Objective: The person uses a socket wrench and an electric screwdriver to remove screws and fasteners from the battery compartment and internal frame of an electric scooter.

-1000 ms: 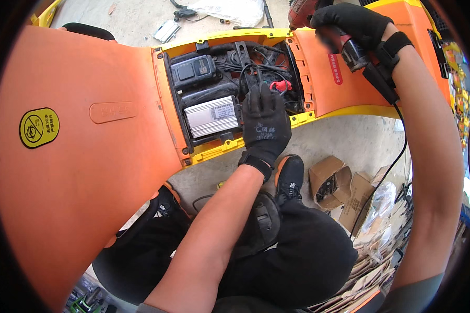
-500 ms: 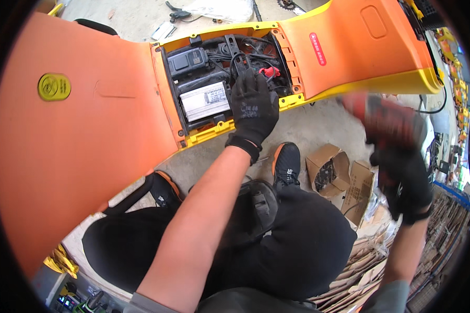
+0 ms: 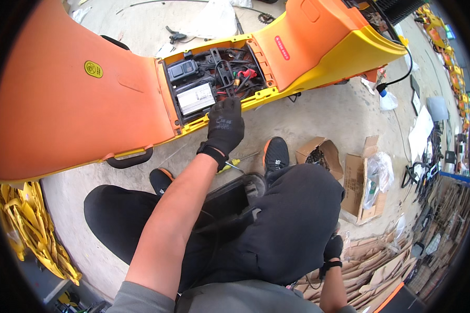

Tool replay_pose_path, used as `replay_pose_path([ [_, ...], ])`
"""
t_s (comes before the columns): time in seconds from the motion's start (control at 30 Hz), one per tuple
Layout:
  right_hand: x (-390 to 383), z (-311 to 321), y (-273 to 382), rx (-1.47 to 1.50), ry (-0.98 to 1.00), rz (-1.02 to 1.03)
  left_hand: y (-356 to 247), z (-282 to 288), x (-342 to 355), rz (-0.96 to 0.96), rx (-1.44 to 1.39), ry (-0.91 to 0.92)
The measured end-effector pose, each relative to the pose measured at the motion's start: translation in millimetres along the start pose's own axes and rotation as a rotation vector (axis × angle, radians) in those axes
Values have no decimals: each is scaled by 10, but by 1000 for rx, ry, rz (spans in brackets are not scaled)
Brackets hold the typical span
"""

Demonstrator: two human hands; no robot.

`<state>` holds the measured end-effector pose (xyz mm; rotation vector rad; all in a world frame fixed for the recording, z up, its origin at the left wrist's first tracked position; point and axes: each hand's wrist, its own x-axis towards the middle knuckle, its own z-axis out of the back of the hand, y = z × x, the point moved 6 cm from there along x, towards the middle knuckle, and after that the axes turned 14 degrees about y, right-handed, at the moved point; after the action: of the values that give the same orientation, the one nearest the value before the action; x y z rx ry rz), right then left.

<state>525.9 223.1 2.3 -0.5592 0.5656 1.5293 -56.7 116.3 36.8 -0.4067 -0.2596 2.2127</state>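
An orange and yellow vehicle body [image 3: 321,52] lies across the upper view, its middle compartment exposing a silver box [image 3: 196,98], a black box [image 3: 181,70], cables and a red connector [image 3: 248,73]. My left hand [image 3: 225,122], in a black glove, has its fingers curled at the compartment's lower edge beside the silver box; their tips and any held item are unclear. My right hand [image 3: 333,248], also gloved, is low beside my right knee, closed on something mostly hidden behind the leg.
A black tray-like part [image 3: 227,201] sits between my legs, near a yellow-handled tool [image 3: 230,164]. Cardboard boxes [image 3: 355,185] stand at right, above stacked flattened cardboard [image 3: 371,261]. Yellow panels [image 3: 31,224] are piled at left. Loose parts and plastic bags lie beyond the vehicle.
My right hand has moved from atop the vehicle, holding a red drill, down beside my knee; the drill is mostly out of sight. My left hand has shifted toward the compartment's lower edge.
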Motion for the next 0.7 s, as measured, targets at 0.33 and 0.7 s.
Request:
replay_pose_path([
  [0.33, 878, -1663, -1213, -109, -54, -108, 116, -44, -82, -13, -31, 26],
  [0.7, 618, -1516, -710, -25, 245, -58, 133, -102, -206, 20, 55, 2],
])
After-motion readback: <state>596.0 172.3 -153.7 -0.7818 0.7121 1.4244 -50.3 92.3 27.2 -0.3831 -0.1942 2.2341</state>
